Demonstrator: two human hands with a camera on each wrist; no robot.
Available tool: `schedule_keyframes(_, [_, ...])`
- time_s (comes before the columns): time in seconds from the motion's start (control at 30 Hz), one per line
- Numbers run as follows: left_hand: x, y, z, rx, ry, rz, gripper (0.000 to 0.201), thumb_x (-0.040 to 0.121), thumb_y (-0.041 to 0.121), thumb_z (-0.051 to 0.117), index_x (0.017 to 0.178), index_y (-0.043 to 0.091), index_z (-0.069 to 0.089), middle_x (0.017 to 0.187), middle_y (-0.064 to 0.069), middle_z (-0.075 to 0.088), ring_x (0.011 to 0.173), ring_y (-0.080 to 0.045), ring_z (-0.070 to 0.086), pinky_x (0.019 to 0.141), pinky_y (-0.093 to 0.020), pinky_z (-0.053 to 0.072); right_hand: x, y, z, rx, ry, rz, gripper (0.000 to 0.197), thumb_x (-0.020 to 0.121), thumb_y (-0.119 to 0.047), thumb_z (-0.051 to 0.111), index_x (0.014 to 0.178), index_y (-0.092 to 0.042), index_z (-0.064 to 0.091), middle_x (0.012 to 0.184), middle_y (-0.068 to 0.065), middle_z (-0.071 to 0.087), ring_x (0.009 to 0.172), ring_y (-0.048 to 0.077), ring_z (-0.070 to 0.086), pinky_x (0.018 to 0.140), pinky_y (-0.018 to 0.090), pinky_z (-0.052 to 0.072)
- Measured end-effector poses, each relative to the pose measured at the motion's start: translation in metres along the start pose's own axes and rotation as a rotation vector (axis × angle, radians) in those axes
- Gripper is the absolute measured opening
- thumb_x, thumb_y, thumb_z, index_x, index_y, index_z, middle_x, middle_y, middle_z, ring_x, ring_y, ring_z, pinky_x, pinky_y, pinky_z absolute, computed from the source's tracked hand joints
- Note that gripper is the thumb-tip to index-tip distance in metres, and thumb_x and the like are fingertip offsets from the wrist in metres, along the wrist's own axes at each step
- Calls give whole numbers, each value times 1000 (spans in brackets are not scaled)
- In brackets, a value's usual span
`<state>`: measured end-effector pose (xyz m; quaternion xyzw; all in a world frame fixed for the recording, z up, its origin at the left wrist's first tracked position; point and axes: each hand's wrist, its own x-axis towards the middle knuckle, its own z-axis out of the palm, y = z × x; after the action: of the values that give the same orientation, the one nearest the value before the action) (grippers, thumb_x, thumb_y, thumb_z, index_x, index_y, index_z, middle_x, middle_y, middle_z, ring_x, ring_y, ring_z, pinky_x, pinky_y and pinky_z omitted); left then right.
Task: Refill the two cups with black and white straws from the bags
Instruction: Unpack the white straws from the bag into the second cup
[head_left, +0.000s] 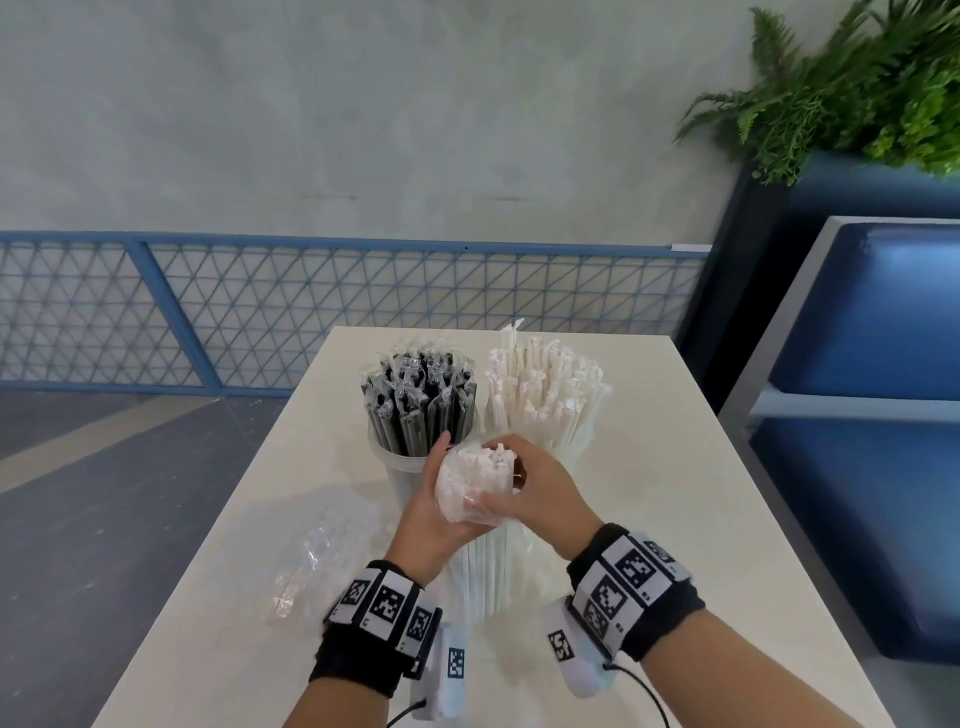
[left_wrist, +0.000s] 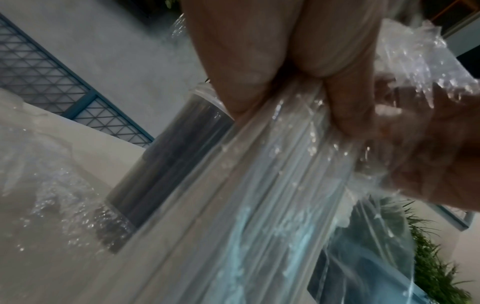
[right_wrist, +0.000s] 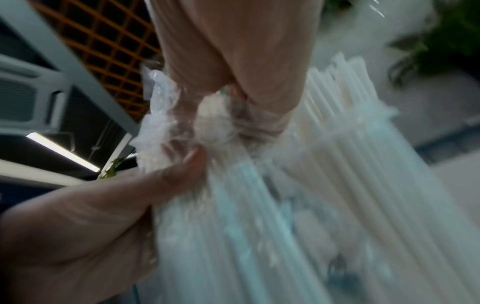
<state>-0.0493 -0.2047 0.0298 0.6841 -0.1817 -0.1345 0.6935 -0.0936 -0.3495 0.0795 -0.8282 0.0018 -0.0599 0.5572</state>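
Note:
Two clear cups stand side by side at the middle of the table. The left cup (head_left: 397, 467) (left_wrist: 168, 156) is packed with wrapped black straws (head_left: 421, 395). The right cup (head_left: 574, 441) is full of white straws (head_left: 545, 384) (right_wrist: 363, 127). In front of them a clear bag of white straws (head_left: 480, 551) (left_wrist: 259, 185) (right_wrist: 233, 226) stands upright on the table. My left hand (head_left: 434, 493) grips its upper part from the left. My right hand (head_left: 524, 483) holds the bag's top from the right, thumb pressed on the plastic, fingers (right_wrist: 233, 51) over the straw ends.
An empty crumpled clear bag (head_left: 322, 556) (left_wrist: 52, 195) lies on the white table (head_left: 675, 519) at the left. A blue bench (head_left: 872, 322) and a planter with ferns (head_left: 857, 88) stand to the right. A blue mesh railing (head_left: 311, 306) runs behind the table.

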Motion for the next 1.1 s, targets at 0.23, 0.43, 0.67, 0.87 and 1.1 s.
schedule_keyframes(0.23, [0, 0, -1, -27, -26, 14, 95, 63, -19, 73, 142, 2, 23, 132, -15, 49, 99, 10, 60, 74, -13, 51, 0, 11, 9, 191, -72, 80, 52, 69, -22, 78, 117, -18, 59, 114, 1, 67, 107, 15, 63, 94, 32, 51])
schedule_keyframes(0.43, [-3, 14, 2, -43, -72, 22, 111, 39, 39, 91, 130, 11, 34, 118, 1, 55, 101, 8, 61, 75, -14, 51, 0, 12, 9, 166, -84, 73, 42, 72, -17, 79, 109, -21, 61, 109, -1, 67, 105, 14, 63, 92, 26, 51])
schedule_keyframes(0.67, [-4, 10, 1, 77, -52, -54, 56, 63, 8, 82, 114, 10, 59, 98, 11, 69, 91, 4, 66, 74, -13, 51, -2, 13, 8, 334, -21, 80, 39, 61, -21, 74, 98, -25, 64, 102, -2, 68, 99, 14, 65, 90, 28, 53])
schedule_keyframes(0.87, [-5, 9, 3, 93, -28, -91, 35, 75, -10, 67, 108, -2, 60, 90, 2, 66, 75, 9, 65, 67, -9, 49, -3, -7, -6, 447, 33, -26, 28, 77, -9, 72, 104, -11, 66, 102, 5, 72, 100, 20, 67, 91, 37, 52])
schedule_keyframes(1.1, [-4, 12, 4, 64, -14, -99, 30, 79, -8, 65, 108, -5, 61, 87, 4, 65, 77, 2, 64, 66, -6, 47, 8, -48, -32, 560, 208, -149, 11, 82, -11, 66, 75, -17, 71, 74, -2, 72, 81, 13, 68, 83, 29, 52])
